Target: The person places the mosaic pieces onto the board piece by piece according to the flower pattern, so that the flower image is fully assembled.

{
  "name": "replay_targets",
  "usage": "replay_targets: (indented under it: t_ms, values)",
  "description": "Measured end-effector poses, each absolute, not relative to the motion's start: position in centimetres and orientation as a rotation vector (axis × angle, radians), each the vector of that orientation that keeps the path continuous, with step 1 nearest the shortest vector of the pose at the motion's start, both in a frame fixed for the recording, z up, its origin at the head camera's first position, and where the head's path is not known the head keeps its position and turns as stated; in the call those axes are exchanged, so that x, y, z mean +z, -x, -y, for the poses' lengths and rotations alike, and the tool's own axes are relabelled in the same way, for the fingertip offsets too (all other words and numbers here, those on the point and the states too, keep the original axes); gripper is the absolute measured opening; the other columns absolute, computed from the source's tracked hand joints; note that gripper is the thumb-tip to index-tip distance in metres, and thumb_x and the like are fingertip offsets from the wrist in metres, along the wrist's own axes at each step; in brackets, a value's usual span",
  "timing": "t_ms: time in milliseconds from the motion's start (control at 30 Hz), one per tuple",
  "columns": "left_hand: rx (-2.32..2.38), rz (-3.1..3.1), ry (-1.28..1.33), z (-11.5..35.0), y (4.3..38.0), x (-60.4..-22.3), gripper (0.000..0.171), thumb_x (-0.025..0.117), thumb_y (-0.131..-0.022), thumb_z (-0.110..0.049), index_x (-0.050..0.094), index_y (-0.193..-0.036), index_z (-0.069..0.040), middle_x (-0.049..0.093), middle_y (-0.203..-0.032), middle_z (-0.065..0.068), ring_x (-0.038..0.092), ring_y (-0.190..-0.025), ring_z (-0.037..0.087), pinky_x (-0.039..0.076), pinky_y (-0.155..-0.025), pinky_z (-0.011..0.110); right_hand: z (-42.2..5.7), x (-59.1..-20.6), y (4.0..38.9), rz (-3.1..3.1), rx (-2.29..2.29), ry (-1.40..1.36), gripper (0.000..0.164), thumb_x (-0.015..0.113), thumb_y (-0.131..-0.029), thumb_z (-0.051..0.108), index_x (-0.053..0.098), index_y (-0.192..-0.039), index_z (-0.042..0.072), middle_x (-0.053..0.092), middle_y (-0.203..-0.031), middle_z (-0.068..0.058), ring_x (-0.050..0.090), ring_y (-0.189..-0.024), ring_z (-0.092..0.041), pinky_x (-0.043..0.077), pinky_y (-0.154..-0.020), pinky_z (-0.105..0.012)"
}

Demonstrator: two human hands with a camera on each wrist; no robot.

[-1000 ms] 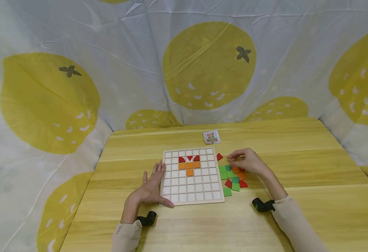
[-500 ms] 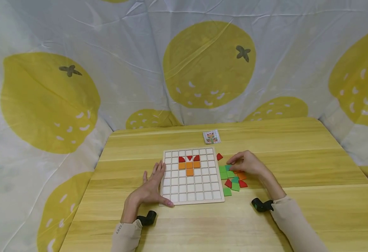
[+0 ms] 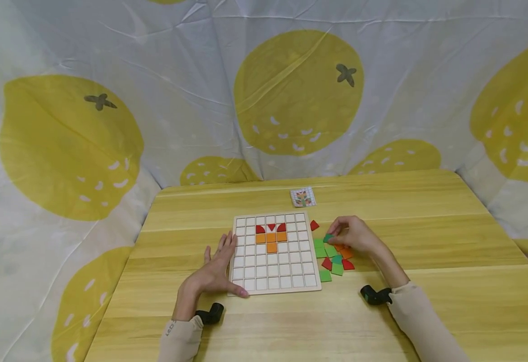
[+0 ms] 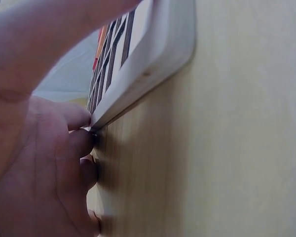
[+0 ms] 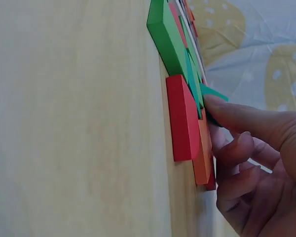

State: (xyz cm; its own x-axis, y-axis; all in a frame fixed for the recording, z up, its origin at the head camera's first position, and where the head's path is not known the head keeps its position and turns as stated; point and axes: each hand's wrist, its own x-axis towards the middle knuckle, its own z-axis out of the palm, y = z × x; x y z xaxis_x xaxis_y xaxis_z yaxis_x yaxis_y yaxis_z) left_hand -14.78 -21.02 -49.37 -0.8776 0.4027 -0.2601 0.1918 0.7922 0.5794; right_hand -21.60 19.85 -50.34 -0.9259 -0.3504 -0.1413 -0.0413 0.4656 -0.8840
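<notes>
In the head view my left hand [image 3: 213, 271] touches the white grid board [image 3: 273, 281], fingers along its left side and thumb at its front left corner. Red and orange pieces form a Y shape in the board's upper cells. Right of the board, my right hand [image 3: 355, 235] pinches a teal tile [image 3: 328, 237] between thumb and finger, tilted up over the pile. Around it lie green tiles [image 3: 320, 251], orange tiles [image 3: 347, 253] and a red piece [image 3: 347, 264]. The right wrist view shows the thumb pressing on the teal tile [image 5: 214, 92].
A small pattern card [image 3: 303, 197] lies on the wooden table [image 3: 404, 201] behind the board. A lone red piece [image 3: 314, 225] sits by the board's right edge. Lemon-print cloth [image 3: 191, 100] hangs behind the table. Each wrist carries a black camera.
My right hand has come down onto the pile, and its thumb and finger have taken hold of the teal tile and tipped it up. The left hand has stayed on the board.
</notes>
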Motion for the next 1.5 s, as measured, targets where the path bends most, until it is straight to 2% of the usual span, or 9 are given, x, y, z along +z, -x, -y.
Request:
replay_targets:
  t_ms: [367, 500, 667, 733, 900, 1067, 1167, 1367, 1500]
  values:
    - [0.793, -2.605, -0.454, 21.1, 14.8, -49.4, 0.151, 0.098, -0.063, -0.049, -0.003, -0.165, -0.003, -0.014, -0.174, 0.017, -0.016, -0.161, 0.037, -0.02, -0.121, 0.069, -20.3, -50.4, 21.9, -2.36, -1.479, 0.307, 0.029, 0.072, -0.097, 0.013, 0.069, -0.12, -0.006, 0.069, -0.091, -0.016, 0.052, -0.06, -0.011, 0.048, -0.054, -0.023]
    - [0.788, -2.605, -0.451, 21.1, 14.7, -49.3, 0.151, 0.098, -0.063, -0.049, -0.003, -0.165, -0.003, -0.014, -0.174, 0.017, -0.017, -0.161, 0.037, -0.02, -0.121, 0.069, -20.3, -50.2, 21.9, -2.363, -1.486, 0.299, 0.027, 0.07, -0.099, 0.013, 0.072, -0.117, -0.007, 0.072, -0.09, -0.016, 0.052, -0.059, -0.011, 0.048, -0.054, -0.023]
    - [0.789, -2.611, -0.449, 21.1, 14.7, -49.3, 0.15, 0.098, -0.064, -0.048, -0.002, -0.165, -0.002, -0.013, -0.174, 0.017, -0.016, -0.161, 0.038, -0.02, -0.121, 0.07, -20.3, -50.3, 22.1, -2.391, -1.501, 0.268, 0.026, 0.07, -0.099, 0.013, 0.074, -0.115, -0.006, 0.071, -0.081, -0.012, 0.051, -0.057, -0.011, 0.046, -0.052, -0.023]
    - [0.787, -2.612, -0.447, 21.1, 14.7, -49.3, 0.149, 0.098, -0.064, -0.047, -0.002, -0.165, -0.002, -0.013, -0.174, 0.017, -0.016, -0.161, 0.037, -0.019, -0.122, 0.069, -20.3, -50.4, 22.2, -2.406, -1.503, 0.268, 0.025, 0.072, -0.098, 0.013, 0.074, -0.114, -0.006, 0.072, -0.082, -0.013, 0.052, -0.058, -0.011, 0.046, -0.052, -0.022]
    - [0.8, -2.61, -0.456, 21.1, 14.6, -49.2, 0.149, 0.098, -0.064, -0.046, -0.002, -0.165, -0.001, -0.013, -0.174, 0.018, -0.015, -0.161, 0.038, -0.02, -0.121, 0.069, -20.2, -50.5, 22.3, -2.412, -1.525, 0.274, 0.026, 0.074, -0.096, 0.016, 0.076, -0.114, -0.003, 0.078, -0.098, -0.018, 0.056, -0.063, -0.009, 0.046, -0.055, -0.021]
    - [0.812, -2.606, -0.472, 21.2, 14.5, -49.2, 0.15, 0.098, -0.064, -0.047, -0.003, -0.165, -0.001, -0.014, -0.173, 0.019, -0.016, -0.161, 0.04, -0.02, -0.12, 0.07, -19.7, -50.3, 22.2, -2.396, -1.551, 0.234, 0.027, 0.075, -0.096, 0.021, 0.078, -0.116, 0.003, 0.077, -0.093, -0.012, 0.049, -0.059, -0.011, 0.04, -0.052, -0.02]
    - [0.814, -2.602, -0.468, 21.3, 14.5, -49.2, 0.15, 0.098, -0.064, -0.047, -0.004, -0.165, -0.001, -0.014, -0.173, 0.019, -0.017, -0.16, 0.04, -0.021, -0.12, 0.07, -18.9, -50.1, 22.1, -2.384, -1.542, 0.253, 0.025, 0.074, -0.097, 0.022, 0.079, -0.114, 0.006, 0.076, -0.092, -0.008, 0.049, -0.06, -0.01, 0.04, -0.053, -0.02]
    - [0.803, -2.602, -0.461, 21.2, 14.6, -49.1, 0.149, 0.098, -0.064, -0.046, -0.002, -0.165, -0.001, -0.014, -0.173, 0.019, -0.016, -0.161, 0.039, -0.02, -0.121, 0.07, -16.1, -50.0, 21.9, -2.304, -1.57, 0.372, 0.016, 0.074, -0.096, 0.016, 0.079, -0.107, 0.005, 0.075, -0.091, -0.014, 0.049, -0.059, -0.012, 0.042, -0.054, -0.022]
    - [0.794, -2.603, -0.472, 21.0, 14.7, -49.1, 0.149, 0.097, -0.064, -0.048, -0.003, -0.165, -0.001, -0.014, -0.173, 0.018, -0.016, -0.161, 0.038, -0.02, -0.121, 0.07, -13.8, -49.9, 21.8, -2.299, -1.535, 0.448, 0.014, 0.077, -0.094, 0.016, 0.081, -0.103, 0.007, 0.078, -0.093, -0.009, 0.052, -0.065, -0.012, 0.043, -0.057, -0.021]
